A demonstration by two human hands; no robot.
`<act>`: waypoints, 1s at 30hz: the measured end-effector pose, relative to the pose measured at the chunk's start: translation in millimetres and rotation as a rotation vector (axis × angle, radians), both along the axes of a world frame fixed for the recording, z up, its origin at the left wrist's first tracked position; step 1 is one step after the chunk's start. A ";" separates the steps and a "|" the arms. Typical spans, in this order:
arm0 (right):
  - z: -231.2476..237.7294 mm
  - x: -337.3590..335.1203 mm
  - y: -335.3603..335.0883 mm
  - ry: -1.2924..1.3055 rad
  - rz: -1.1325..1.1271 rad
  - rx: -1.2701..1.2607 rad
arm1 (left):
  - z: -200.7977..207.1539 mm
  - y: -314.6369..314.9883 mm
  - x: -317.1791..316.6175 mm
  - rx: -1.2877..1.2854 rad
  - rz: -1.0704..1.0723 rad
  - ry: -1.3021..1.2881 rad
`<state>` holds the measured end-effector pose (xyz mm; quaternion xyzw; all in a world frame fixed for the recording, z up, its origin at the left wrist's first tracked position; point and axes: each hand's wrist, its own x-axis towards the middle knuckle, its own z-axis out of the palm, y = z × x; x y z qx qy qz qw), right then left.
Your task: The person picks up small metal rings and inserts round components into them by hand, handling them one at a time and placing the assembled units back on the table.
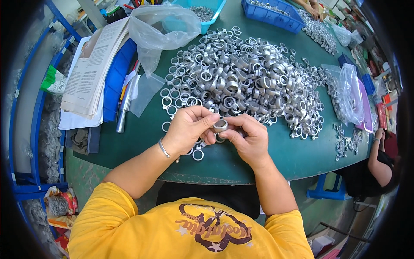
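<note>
Between my two hands, just above the near part of the green table [198, 172], a grey metal ring [220, 125] is tilted so its round opening shows. My left hand [192, 125] pinches it from the left with thumb and fingers. From the other side, my right hand [246, 137] grips it between thumb and forefinger; its lower fingers are curled and partly hidden. Right beyond my hands spreads a large heap of similar metal rings [241, 73], many with a small lug. A loose ring [198, 154] lies by my left wrist.
Left on the table are papers [92, 64], a blue tray [118, 82] and a clear plastic bag [161, 32]. Blue bins [276, 18] of small parts stand at the back. A co-worker's arm [379, 159] shows at right, beside another bag [349, 95]. Blue shelving [34, 129] stands left.
</note>
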<state>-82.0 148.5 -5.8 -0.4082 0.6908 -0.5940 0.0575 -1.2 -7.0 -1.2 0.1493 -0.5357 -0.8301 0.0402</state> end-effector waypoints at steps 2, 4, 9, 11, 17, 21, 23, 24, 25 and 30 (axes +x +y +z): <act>2.4 2.3 -0.2 -0.038 -0.081 -0.042 | 0.4 0.1 -2.5 -0.022 -0.040 -0.021; 0.0 -2.2 0.1 0.098 -0.037 -0.098 | 2.1 3.8 -5.0 -0.024 -0.088 -0.068; 8.7 -11.8 25.8 -0.536 -0.051 -0.160 | 6.3 7.4 4.6 -0.267 -0.068 -0.066; 21.4 -45.2 50.5 -0.656 -0.357 -0.219 | 5.4 6.7 8.1 -0.254 0.003 0.016; 60.8 -178.5 175.0 -0.453 -0.848 -0.733 | -0.9 11.1 1.6 -0.222 0.034 0.149; 48.4 -203.2 187.7 -0.442 -0.957 -0.625 | 0.8 0.5 4.3 -0.412 0.158 0.143; 42.9 -173.3 159.1 -0.418 -0.783 -0.473 | 3.0 -0.4 -3.9 -0.597 0.280 0.174; 41.6 -152.8 139.1 -0.437 -0.656 -0.345 | 3.0 -5.9 -6.9 -0.745 0.291 0.226; 45.2 -127.3 114.9 -0.445 -0.525 -0.220 | -0.5 -13.0 -7.3 -0.801 0.291 0.196; 30.0 -24.4 9.5 0.197 -0.094 0.408 | 1.6 -21.5 -0.8 -1.033 0.125 0.173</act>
